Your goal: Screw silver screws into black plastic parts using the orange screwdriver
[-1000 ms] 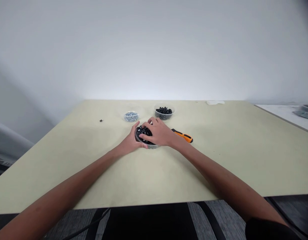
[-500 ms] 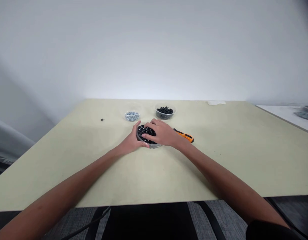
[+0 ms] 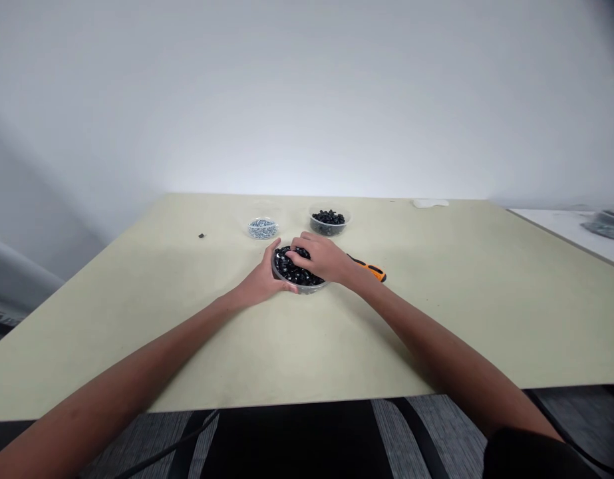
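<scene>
Left hand (image 3: 271, 278): grasped the rim of a clear bowl (image 3: 310, 289) of glossy black pieces (image 3: 291, 268), frame centre, on the desk (image 3: 267, 346). Right hand (image 3: 316, 256): fingers bent in at those pieces; whether they pinched any, cannot tell.

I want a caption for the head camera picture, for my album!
Left hand steadies a clear bowl while the right hand reaches into its shiny black pieces.
</scene>
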`<state>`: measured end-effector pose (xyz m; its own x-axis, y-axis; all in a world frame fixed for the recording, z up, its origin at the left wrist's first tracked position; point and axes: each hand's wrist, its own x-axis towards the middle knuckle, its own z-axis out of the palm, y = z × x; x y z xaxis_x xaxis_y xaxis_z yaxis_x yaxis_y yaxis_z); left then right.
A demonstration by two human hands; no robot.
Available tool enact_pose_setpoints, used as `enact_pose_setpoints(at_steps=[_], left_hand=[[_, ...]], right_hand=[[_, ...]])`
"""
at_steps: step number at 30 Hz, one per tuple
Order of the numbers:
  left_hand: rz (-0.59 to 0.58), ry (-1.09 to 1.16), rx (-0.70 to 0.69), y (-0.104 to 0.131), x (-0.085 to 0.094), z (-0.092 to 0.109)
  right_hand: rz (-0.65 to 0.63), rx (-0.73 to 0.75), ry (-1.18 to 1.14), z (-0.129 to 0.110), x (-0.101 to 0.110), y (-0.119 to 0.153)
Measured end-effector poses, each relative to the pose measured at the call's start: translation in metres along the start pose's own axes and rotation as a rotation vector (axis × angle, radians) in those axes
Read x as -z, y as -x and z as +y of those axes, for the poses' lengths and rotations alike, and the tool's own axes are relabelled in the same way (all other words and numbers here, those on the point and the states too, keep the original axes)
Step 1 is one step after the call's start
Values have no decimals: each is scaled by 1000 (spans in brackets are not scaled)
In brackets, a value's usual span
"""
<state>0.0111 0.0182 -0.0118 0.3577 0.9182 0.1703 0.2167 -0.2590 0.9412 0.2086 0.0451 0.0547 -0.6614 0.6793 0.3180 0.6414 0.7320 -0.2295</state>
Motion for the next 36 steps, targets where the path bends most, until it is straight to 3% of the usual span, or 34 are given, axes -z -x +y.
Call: enact_pose_setpoints(at_steps=[11, 18, 24, 30, 36], left_hand=[[3, -34, -33, -1, 1, -4], [4, -36, -49, 1, -1, 1], [-7, -30, -16, 3, -1, 4], [0, -19, 18, 4, -2, 6], [-14, 1, 41, 4, -3, 13]], right_hand=[[125, -26, -169, -5, 2, -10], [-37, -1, -339, -10, 27, -1], [-56, -29, -370, -11, 40, 3], [-44, -27, -347, -9, 36, 5], [-91, 30, -197, -10, 13, 16]])
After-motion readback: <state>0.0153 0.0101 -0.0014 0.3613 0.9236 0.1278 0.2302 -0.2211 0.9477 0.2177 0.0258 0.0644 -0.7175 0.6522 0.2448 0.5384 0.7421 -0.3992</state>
